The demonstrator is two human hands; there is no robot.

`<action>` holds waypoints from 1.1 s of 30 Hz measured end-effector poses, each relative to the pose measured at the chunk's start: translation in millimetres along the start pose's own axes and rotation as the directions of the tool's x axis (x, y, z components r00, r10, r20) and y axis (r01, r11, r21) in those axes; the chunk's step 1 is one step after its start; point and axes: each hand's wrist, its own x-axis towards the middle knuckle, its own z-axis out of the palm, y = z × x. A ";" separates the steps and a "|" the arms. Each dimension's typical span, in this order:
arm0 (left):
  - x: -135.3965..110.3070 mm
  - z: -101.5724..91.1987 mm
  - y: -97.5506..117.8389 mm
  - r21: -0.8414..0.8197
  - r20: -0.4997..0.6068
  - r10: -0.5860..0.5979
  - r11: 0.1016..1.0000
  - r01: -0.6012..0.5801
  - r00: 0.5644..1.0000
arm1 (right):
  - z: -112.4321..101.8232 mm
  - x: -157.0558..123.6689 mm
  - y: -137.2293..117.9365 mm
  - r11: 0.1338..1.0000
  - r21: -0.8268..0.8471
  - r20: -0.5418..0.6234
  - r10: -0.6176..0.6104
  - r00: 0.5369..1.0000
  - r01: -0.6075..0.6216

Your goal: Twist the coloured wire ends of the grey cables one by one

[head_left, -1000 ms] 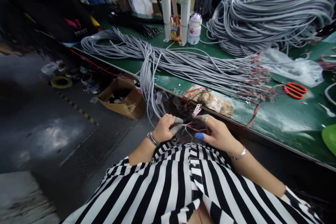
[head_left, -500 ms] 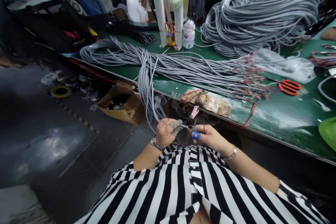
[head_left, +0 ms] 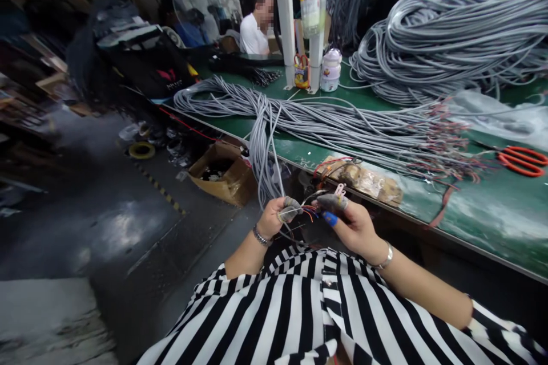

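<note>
My left hand (head_left: 274, 218) pinches the end of a grey cable (head_left: 274, 168) that hangs off the green bench (head_left: 483, 222); grey sleeves cover its fingertips. My right hand (head_left: 353, 223), with grey and blue finger sleeves, is closed on the thin coloured wires (head_left: 309, 212) that fan out of that cable end. Both hands are held together just below the bench edge, above my striped shirt. A long bundle of grey cables (head_left: 342, 125) with red stripped ends lies across the bench, part of it drooping over the edge toward my hands.
A big coil of grey cable (head_left: 454, 34) fills the back right. Orange scissors (head_left: 523, 161), a clear plastic bag (head_left: 505, 117), a taped packet (head_left: 368, 179), a white bottle (head_left: 330, 70) and white posts (head_left: 286, 17) are on the bench. A cardboard box (head_left: 220, 172) sits on the floor. A person (head_left: 256, 25) sits far back.
My head has turned and lifted, shifting the scene right and down. My hands stay together on the cable end; the right fingers have moved slightly on the wires.
</note>
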 end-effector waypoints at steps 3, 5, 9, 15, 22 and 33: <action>-2.5 0.5 7.2 0.027 0.053 0.004 1.000 -0.005 0.999 | 13.9 4.9 0.6 0.972 -0.180 0.184 -0.116 0.976 0.149; -3.3 0.8 14.1 0.048 0.116 0.018 0.999 -0.023 0.993 | 18.5 6.6 1.8 0.941 -0.285 0.239 -0.116 0.964 0.184; -1.1 -4.2 26.3 0.074 0.309 -0.022 0.997 -0.001 0.951 | 10.0 5.8 4.2 0.962 -0.250 0.326 -0.020 0.945 0.107; 17.9 -7.5 35.9 0.184 0.631 -0.059 0.980 -0.076 0.774 | -15.6 -12.8 28.5 0.837 0.285 0.441 0.317 0.840 -0.466; 25.4 9.9 35.8 0.181 0.628 0.009 0.971 -0.157 0.778 | -41.9 -40.4 62.5 0.558 0.592 -0.032 0.737 0.675 -0.581; 30.1 38.9 17.2 0.292 0.133 0.088 0.948 -0.124 0.987 | -31.3 -21.0 70.3 0.521 0.554 0.179 0.688 0.704 -0.649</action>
